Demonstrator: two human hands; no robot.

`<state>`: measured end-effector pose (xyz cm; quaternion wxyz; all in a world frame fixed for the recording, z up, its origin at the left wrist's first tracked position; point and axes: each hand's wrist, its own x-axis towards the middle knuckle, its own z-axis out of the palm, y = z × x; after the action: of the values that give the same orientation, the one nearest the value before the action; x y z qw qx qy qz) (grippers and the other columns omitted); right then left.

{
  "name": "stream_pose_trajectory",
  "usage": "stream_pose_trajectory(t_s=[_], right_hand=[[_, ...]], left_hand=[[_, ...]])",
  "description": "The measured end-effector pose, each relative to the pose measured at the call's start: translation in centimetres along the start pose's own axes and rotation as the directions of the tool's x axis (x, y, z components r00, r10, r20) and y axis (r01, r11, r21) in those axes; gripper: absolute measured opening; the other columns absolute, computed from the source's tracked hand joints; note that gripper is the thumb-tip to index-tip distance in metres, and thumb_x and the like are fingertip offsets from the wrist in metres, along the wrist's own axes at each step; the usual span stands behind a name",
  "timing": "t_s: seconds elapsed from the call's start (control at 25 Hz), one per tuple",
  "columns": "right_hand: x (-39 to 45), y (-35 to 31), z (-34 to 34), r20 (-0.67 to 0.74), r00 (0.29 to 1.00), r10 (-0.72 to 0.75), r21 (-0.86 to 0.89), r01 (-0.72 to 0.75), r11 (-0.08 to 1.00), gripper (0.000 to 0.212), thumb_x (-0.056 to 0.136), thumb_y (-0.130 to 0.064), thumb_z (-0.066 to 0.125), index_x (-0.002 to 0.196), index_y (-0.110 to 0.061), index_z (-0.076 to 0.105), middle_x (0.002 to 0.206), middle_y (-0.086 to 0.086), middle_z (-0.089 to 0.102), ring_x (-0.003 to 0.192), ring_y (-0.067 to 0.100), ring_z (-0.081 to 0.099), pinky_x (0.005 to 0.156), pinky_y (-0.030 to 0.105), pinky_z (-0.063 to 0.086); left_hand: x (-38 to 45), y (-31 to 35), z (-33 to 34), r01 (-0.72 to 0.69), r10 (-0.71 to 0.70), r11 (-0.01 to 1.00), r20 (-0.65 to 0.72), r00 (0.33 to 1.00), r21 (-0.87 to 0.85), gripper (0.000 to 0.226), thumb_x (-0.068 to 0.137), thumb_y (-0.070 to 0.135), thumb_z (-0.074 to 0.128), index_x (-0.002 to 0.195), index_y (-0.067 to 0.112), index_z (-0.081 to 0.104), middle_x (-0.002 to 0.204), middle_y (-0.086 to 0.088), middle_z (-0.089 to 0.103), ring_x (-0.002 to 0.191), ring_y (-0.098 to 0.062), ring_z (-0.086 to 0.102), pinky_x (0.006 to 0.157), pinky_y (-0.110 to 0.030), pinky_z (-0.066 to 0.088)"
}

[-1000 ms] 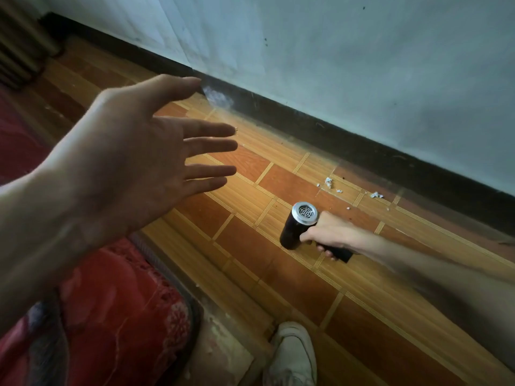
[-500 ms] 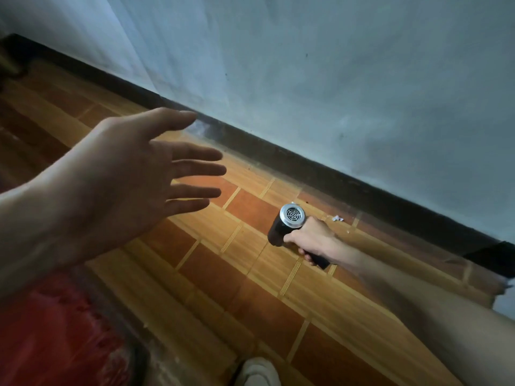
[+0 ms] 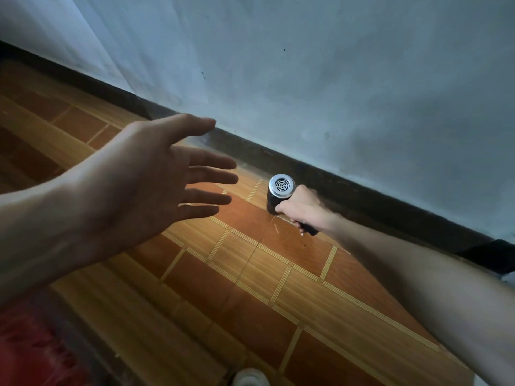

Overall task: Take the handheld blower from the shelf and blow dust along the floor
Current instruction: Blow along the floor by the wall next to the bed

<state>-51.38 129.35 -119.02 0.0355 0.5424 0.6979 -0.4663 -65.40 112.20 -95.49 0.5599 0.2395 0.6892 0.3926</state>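
Note:
A black handheld blower (image 3: 279, 193) with a round silver grille end is held low over the wood-patterned floor (image 3: 250, 263), close to the dark skirting board (image 3: 348, 188). My right hand (image 3: 302, 208) is wrapped around its black handle, arm stretched out from the lower right. The grille end faces up toward me; the outlet end is hidden behind the body. My left hand (image 3: 147, 190) hovers in the air at the left, palm down, fingers spread, holding nothing. No dust or scraps are visible near the blower.
A pale blue-grey wall (image 3: 334, 79) rises behind the skirting board. A red patterned fabric (image 3: 33, 349) lies at the bottom left. The toe of a white shoe (image 3: 249, 378) shows at the bottom edge. The floor stretches away to the left along the wall.
The blower and my right hand have moved closer to the skirting board. The white scraps seen by the wall earlier are no longer visible. The view has tilted up, showing less red fabric.

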Motion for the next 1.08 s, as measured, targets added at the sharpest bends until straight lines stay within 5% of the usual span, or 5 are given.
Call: stream_pose_trajectory(t_s=[0.2,0.4,0.8,1.08], right_hand=[[0.4,0.4,-0.7,0.002,1.000,0.008,-0.065,-0.007,0.998,0.022,0.065,-0.029,0.066,0.057,-0.009,0.063,0.036,0.004,0.058,0.027,0.022,0.052,0.039,0.038,0.056],[0.6,1.8,-2.3,-0.007,0.999,0.032,-0.089,-0.033,0.995,0.021,0.063,-0.032,0.067,0.055,-0.013,0.063,0.036,0.002,0.057,0.025,0.021,0.052,0.037,0.029,0.050],[1.5,1.8,-0.2,0.019,1.000,0.006,0.023,-0.007,1.000,0.023,0.065,-0.028,0.068,0.061,-0.006,0.065,0.041,0.007,0.061,0.032,0.024,0.056,0.052,0.048,0.064],[1.7,2.0,-0.5,0.059,0.998,0.008,0.000,-0.008,1.000,0.021,0.067,-0.026,0.072,0.062,-0.007,0.067,0.047,0.010,0.061,0.039,0.025,0.056,0.050,0.039,0.057]], left_hand=[[1.1,-0.3,3.1,0.002,0.004,0.999,-0.111,0.994,0.054,0.054,0.105,0.055,0.045,0.125,0.014,0.075,0.130,-0.008,0.078,0.118,-0.032,0.074,0.111,-0.049,0.051],[2.4,-0.5,3.4,0.081,-0.073,0.995,-0.138,0.988,0.057,0.055,0.104,0.057,0.045,0.129,0.017,0.073,0.135,-0.008,0.076,0.121,-0.033,0.073,0.113,-0.050,0.050],[2.9,-0.7,2.3,0.114,-0.109,0.993,-0.125,0.986,0.033,0.056,0.100,0.059,0.047,0.125,0.017,0.075,0.128,-0.007,0.080,0.119,-0.034,0.075,0.107,-0.047,0.052],[3.0,-0.8,1.6,0.109,-0.107,0.994,-0.125,0.986,0.012,0.059,0.102,0.059,0.046,0.132,0.015,0.072,0.134,-0.010,0.077,0.122,-0.036,0.073,0.113,-0.050,0.048]])
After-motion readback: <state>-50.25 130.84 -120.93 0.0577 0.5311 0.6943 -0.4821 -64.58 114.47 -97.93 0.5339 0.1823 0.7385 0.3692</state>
